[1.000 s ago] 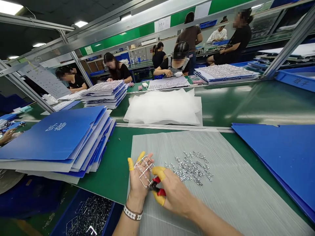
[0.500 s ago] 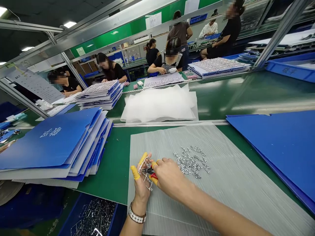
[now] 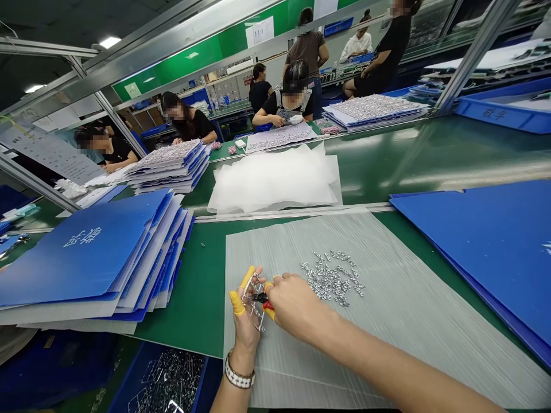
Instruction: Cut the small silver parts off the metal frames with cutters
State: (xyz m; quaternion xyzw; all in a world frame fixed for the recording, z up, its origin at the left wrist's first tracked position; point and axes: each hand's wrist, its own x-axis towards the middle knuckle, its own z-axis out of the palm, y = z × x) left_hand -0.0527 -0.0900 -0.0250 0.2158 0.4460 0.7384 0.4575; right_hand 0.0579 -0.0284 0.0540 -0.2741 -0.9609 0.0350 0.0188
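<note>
So the left hand (image 3: 247, 330) is holding a thin silvery frame (image 3: 257, 312), thumb and fingers curling around it, with yellow covers (image 3: 247, 277) sitting on the thumb and one finger. The frame is leaning at a tilt against the palm side of those fingers. The right hand (image 3: 297, 301) is gripping small pliers (image 3: 260, 297), fingers closing round the red handles, and the dark nose is poking in at the frame right between the two hands' fingertips. Can't tell if the nose is actually biting on anything, too small to make out.

Just past the right knuckles, a loose pile of shiny little pieces (image 3: 330, 282) is lying on a grey sheet (image 3: 396, 281) that's spreading under both hands. Off left of the left fingers, a stack of blue and white sheets (image 3: 112, 246) is sitting on the green worktop (image 3: 200, 287). More blue sheets (image 3: 477, 246) are lying well right of the right fingers. Below and left of the left fingers, a blue bin (image 3: 124, 387) is holding tangled metal bits (image 3: 167, 376).
</note>
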